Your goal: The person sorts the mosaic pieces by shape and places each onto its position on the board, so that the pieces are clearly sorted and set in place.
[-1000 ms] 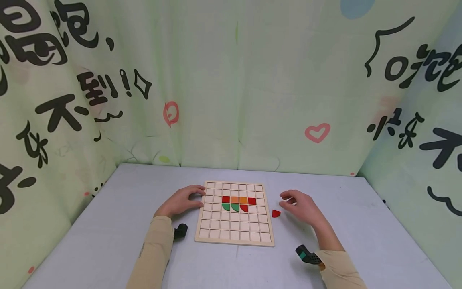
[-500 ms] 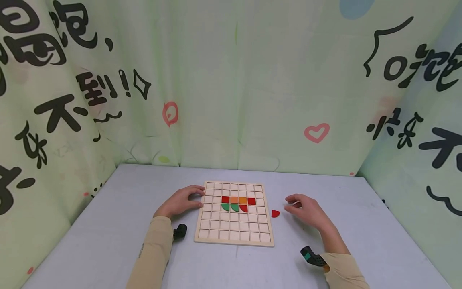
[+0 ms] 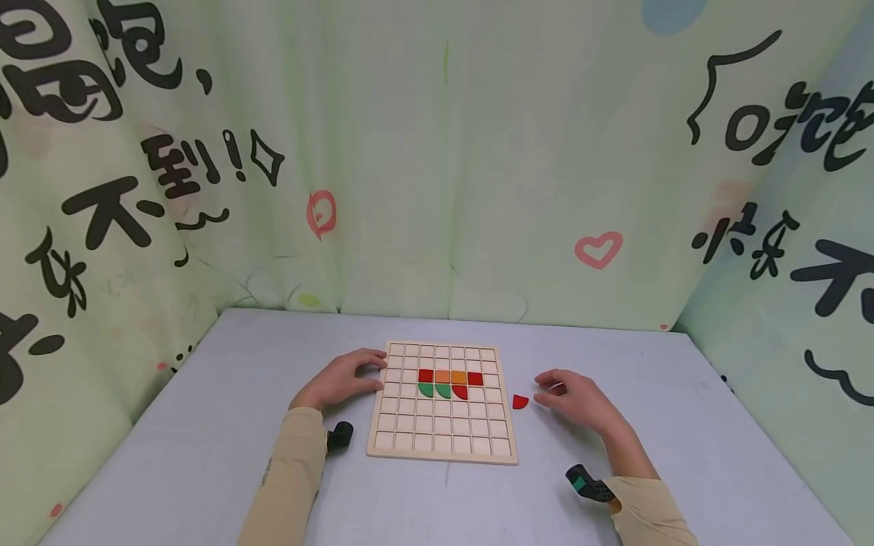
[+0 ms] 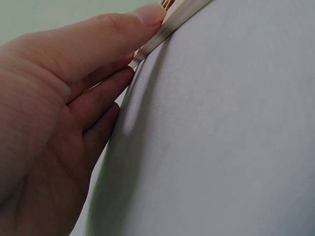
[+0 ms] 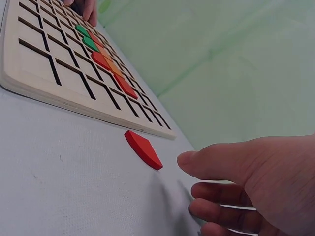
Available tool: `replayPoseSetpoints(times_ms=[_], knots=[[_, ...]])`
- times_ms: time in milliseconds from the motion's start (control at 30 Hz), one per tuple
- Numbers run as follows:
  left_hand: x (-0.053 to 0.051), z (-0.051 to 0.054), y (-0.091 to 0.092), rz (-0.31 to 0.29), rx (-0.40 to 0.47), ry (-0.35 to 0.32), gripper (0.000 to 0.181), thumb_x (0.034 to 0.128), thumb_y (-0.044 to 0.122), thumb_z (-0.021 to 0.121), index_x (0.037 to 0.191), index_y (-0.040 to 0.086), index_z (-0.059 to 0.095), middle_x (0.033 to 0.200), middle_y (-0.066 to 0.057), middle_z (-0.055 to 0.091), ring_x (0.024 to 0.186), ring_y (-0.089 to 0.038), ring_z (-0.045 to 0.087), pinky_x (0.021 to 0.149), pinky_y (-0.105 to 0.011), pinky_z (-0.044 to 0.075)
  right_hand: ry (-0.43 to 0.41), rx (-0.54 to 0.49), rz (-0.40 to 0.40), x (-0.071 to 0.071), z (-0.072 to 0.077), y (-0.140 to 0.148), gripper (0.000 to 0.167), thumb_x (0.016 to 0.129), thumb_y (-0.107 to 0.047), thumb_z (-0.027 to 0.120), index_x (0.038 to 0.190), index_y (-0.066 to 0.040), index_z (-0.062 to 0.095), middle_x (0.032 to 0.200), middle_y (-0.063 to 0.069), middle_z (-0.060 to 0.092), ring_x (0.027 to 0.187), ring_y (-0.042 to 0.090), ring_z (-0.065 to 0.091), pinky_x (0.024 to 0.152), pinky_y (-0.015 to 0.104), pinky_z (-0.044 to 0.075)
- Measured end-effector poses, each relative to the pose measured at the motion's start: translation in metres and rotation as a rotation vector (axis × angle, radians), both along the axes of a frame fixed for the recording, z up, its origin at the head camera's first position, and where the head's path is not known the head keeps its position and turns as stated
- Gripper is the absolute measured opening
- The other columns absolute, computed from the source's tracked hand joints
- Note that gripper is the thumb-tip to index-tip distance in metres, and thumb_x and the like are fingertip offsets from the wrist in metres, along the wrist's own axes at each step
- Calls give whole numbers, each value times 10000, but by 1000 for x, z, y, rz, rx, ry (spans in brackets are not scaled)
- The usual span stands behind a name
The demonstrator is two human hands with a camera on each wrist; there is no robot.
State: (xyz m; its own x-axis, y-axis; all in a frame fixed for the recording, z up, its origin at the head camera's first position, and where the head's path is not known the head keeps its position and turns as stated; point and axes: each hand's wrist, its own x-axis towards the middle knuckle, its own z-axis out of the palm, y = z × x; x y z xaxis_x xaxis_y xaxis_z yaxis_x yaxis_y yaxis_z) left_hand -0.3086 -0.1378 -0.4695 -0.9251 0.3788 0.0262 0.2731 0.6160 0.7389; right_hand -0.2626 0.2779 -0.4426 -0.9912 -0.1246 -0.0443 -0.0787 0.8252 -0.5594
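A wooden grid board [image 3: 423, 442] lies on the table. One row of it holds a red square [image 3: 426, 376], two orange squares [image 3: 451, 378] and another red square [image 3: 475, 379]. Below them sit two green quarter-circle pieces [image 3: 426, 390] and a red quarter-circle piece [image 3: 460, 392]. My left hand [image 3: 341, 381] touches the board's left edge with thumb and fingertips, its fingers fairly straight. Just off the right edge, a loose red quarter-circle piece [image 5: 143, 149] lies flat on the table. My right hand [image 3: 573, 396] hovers beside that piece, fingers loosely bent, holding nothing.
The white table [image 3: 410, 508] reaches back to a pale green curtain [image 3: 519, 189] printed with black characters, which also hangs on both sides. Each wrist wears a black device, the right one [image 3: 589, 484] with a green patch.
My right hand has drawn back to the right, away from the loose red piece, then come slightly left again. My left hand stays at the board's edge. The pieces have not moved.
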Motion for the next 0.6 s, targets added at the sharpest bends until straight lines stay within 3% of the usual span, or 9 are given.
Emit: replayPoseSetpoints(times_ms=[600], knots=[[1,0,-1,-20,5,3,379,858,189,762,1211,95,662,1420,-21,524,1388,-265,386,1147,-430,322,-17,5,11,1,-1,-3,355,877,-209,726,1181,-40,651,1121,91,655,978,247,594,815,406,559]])
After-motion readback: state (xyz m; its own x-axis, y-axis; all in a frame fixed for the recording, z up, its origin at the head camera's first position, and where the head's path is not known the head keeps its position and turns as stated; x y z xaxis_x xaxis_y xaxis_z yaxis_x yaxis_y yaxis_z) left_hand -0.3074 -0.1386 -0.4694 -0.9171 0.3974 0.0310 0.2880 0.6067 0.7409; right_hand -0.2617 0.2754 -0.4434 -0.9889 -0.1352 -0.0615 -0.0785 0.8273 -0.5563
